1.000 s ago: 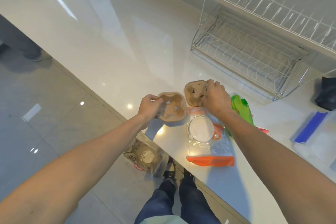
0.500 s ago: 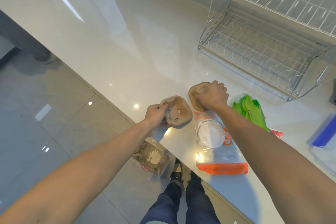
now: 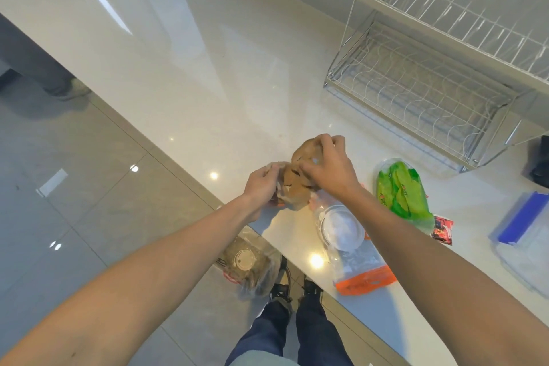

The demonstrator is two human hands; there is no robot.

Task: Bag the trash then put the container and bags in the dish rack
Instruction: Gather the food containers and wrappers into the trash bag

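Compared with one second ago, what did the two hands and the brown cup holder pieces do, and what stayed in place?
The right hand carried its brown cup holder piece toward the left hand, so the two pieces, apart before, now overlap above the counter edge. The left hand kept its grip. The bagged white container, the green bag and the dish rack stayed put.

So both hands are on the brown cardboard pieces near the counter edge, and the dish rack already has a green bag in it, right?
Not quite. In the head view the dish rack holds nothing; the green bag lies on the counter in front of it. Both the left hand and right hand are on the brown cardboard pieces.
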